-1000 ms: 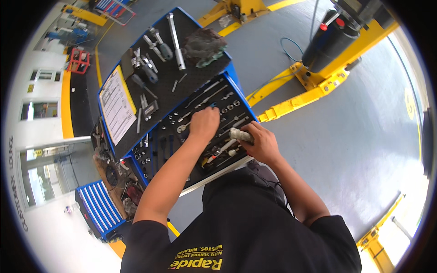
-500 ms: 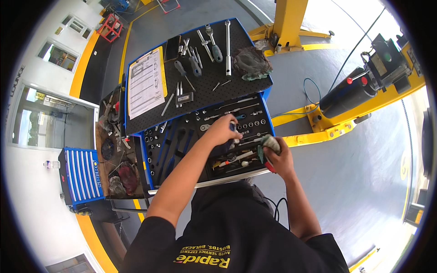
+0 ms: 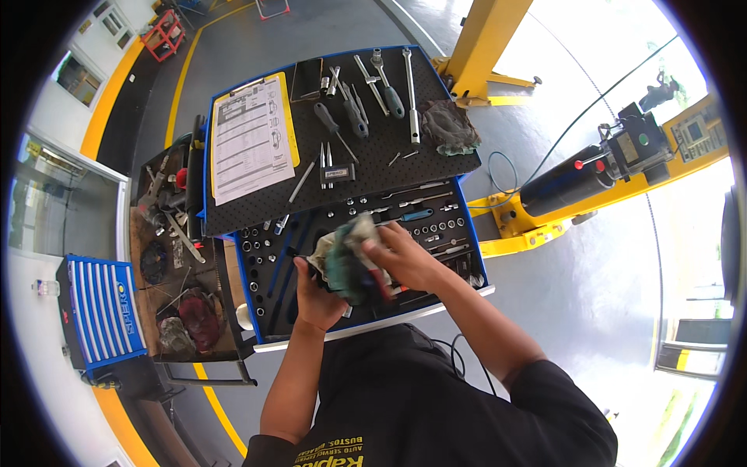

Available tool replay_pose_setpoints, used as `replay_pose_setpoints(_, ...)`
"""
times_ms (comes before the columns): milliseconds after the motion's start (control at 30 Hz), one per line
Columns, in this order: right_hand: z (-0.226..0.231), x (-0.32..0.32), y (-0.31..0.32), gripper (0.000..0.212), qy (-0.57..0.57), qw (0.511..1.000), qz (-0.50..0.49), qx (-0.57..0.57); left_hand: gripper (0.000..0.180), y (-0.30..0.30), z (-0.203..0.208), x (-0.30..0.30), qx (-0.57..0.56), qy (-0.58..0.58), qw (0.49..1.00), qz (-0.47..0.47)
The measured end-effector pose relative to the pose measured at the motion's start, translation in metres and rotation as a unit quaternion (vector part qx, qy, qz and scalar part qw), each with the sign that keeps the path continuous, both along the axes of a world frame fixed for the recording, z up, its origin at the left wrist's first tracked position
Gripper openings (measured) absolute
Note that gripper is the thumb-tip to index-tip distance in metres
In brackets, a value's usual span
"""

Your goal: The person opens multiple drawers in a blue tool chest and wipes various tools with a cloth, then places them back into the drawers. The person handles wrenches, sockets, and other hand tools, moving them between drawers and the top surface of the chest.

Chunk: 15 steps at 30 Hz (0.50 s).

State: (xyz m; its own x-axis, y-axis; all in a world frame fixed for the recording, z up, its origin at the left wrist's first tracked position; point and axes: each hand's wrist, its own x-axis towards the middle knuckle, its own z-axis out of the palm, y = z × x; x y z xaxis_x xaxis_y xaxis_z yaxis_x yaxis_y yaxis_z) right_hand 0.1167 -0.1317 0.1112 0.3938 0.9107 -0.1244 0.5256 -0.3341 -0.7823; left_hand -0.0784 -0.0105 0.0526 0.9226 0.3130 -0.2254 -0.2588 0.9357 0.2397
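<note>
Over the open tool drawer [image 3: 268, 323], my hands meet at a bunched rag [image 3: 346, 253] in green, off-white and some red, blurred by motion. My right hand [image 3: 405, 261] presses the rag from the right, its fingers closed on the cloth. On the rag's near left side is my left hand [image 3: 317, 300], thumb up and fingers curled around something dark, mostly hidden by the cloth. Around them in the drawer lie a row of sockets [image 3: 440, 226], a blue-handled tool [image 3: 418, 214] and several small sockets along the left edge.
The black cabinet top [image 3: 257, 210] carries a clipboard with a form [image 3: 253, 140], screwdrivers [image 3: 327, 117], ratchets [image 3: 389, 89], a long bar [image 3: 411, 93] and a grey rag [image 3: 449, 127]. A cluttered cart [image 3: 183, 280] stands left; a yellow lift [image 3: 513, 222] stands right.
My right hand has brought the rag leftward from the drawer's right side. My left hand has come back nearer and to the left, and the two now meet at the cloth. The view has shifted.
</note>
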Motion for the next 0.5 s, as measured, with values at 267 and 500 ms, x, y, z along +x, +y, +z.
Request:
replay_pose_setpoints(267, -0.025, 0.136, 0.07, 0.037, -0.34, 0.924, -0.174, -0.01, 0.054, 0.03, -0.01, -0.062, 0.115, 0.17, 0.979, -0.019)
replay_pose_setpoints(500, -0.041, 0.167, 0.062, 0.012, -0.355, 0.93, -0.094, -0.008, 0.052, 0.045, -0.033, -0.131, 0.036, 0.241, 0.967, 0.073)
